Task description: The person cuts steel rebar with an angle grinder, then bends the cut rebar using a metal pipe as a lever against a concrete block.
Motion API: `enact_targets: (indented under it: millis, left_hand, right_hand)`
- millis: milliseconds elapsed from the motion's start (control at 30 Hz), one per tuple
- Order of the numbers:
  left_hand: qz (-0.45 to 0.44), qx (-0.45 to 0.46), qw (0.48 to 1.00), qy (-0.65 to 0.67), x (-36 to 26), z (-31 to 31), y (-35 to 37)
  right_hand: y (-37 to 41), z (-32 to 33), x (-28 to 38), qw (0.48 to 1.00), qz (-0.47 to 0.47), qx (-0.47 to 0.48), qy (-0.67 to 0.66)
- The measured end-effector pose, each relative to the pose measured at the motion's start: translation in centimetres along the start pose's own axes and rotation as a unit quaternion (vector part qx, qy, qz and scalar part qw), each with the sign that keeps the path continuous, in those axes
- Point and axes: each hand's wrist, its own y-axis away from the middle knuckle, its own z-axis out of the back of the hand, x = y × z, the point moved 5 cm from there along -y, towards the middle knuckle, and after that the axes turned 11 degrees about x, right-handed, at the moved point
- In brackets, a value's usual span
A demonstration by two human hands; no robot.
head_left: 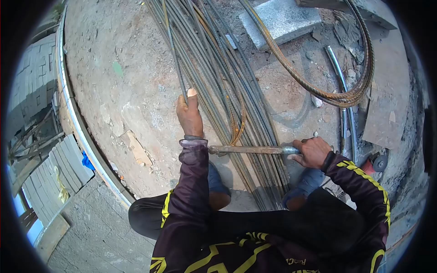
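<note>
My left hand (190,119) is closed around a thin steel rebar rod (171,41), with the thumb laid along it. The rod runs up and away beside a bundle of rebar (214,77) lying on the ground between my feet. In my right hand (313,152) is the end of a rusty metal bar (255,149), held level across the bundle. Its far end comes close to my left wrist; whether it grips the rod there is hard to make out. A bent rusty rod (242,113) lies on top of the bundle.
Thick rebar curved into a loop (334,98) lies at upper right, near a grey block (282,20). Metal tubes (349,113), a flat board (389,104) and a grinder with a disc (378,163) lie to the right. A raised edge (66,86) curves along the left.
</note>
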Motion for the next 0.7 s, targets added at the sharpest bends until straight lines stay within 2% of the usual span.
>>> enact_targets:
  millis: [67, 167, 200, 233, 300, 333, 433, 567, 600, 700]
  left_hand:
    - [0.011, -0.008, 1.000, -0.023, 1.3, -0.2, -0.7]
    - [0.090, 0.062, 0.994, -0.022, -1.6, -0.3, 0.6]
    - [0.125, 0.102, 0.987, -0.016, -2.8, -0.5, 1.2]
    - [0.100, 0.099, 0.990, -0.026, -3.0, -0.3, 1.2]
    - [0.056, 0.095, 0.993, -0.049, -1.6, -0.1, 0.6]
    - [0.067, 0.091, 0.993, -0.037, -1.5, 0.0, 0.7]
    - [0.095, 0.099, 0.991, -0.011, -2.5, 0.2, 0.6]
    - [0.106, 0.127, 0.986, 0.028, -4.8, -0.5, 2.3]
    - [0.104, 0.128, 0.985, 0.042, -5.4, -0.7, 2.6]
    - [0.108, 0.139, 0.980, 0.096, -6.7, 0.1, 3.2]
  right_hand:
    - [-1.1, -1.1, -0.5, 0.999, 0.012, -0.047, -0.013]
    - [-1.7, -2.2, -1.5, 0.991, 0.033, -0.131, 0.006]
    - [-1.1, -2.8, -1.3, 0.991, 0.021, -0.131, -0.001]
    - [-0.6, -2.4, -1.2, 0.992, 0.010, -0.128, -0.006]
    - [-0.2, -0.7, -1.1, 0.998, 0.037, -0.054, -0.020]
    - [0.7, 0.2, -0.2, 0.998, 0.049, -0.015, -0.031]
    - [4.9, 2.6, 2.8, 0.999, 0.005, -0.037, 0.001]
    - [1.4, -2.3, -0.7, 0.971, 0.045, -0.235, -0.026]
    - [0.3, -2.7, -0.7, 0.986, 0.015, -0.163, -0.027]
    - [-1.7, -1.3, -0.1, 0.993, 0.093, 0.024, 0.061]
